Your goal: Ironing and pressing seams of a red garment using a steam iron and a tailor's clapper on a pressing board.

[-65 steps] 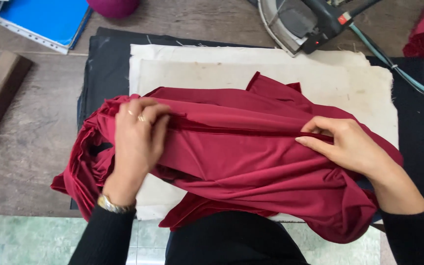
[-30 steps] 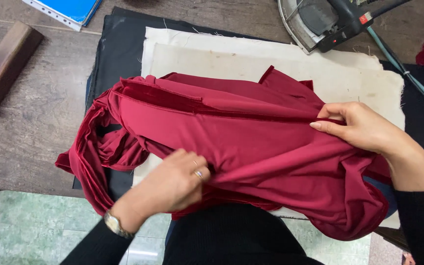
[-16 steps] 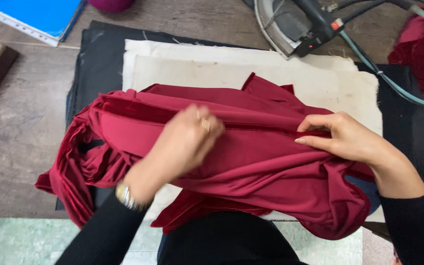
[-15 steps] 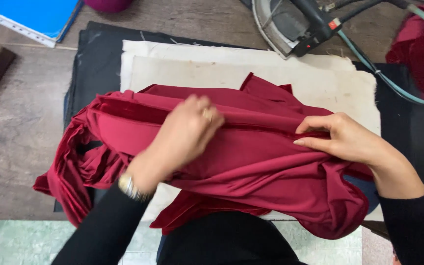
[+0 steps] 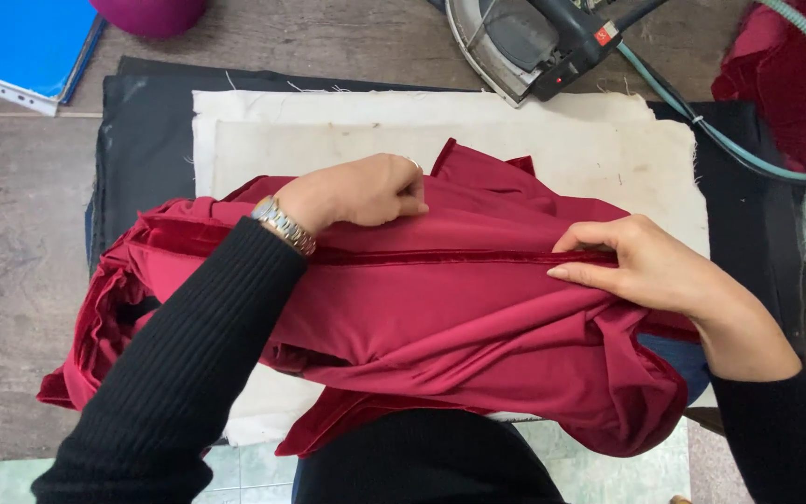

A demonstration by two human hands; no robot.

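The red garment (image 5: 440,317) lies bunched on the cream pad (image 5: 552,140), nearest to the person. It looks light, soft and a bit slippery, so I think it is best held along the folded seam. The right hand (image 5: 655,271) pinches this seam at its end. The left hand (image 5: 366,191) presses on the cloth with curled fingers; if it grips, I cannot tell. Farther away stand an iron (image 5: 534,42) and, in the left corner, a blue folder (image 5: 16,42).
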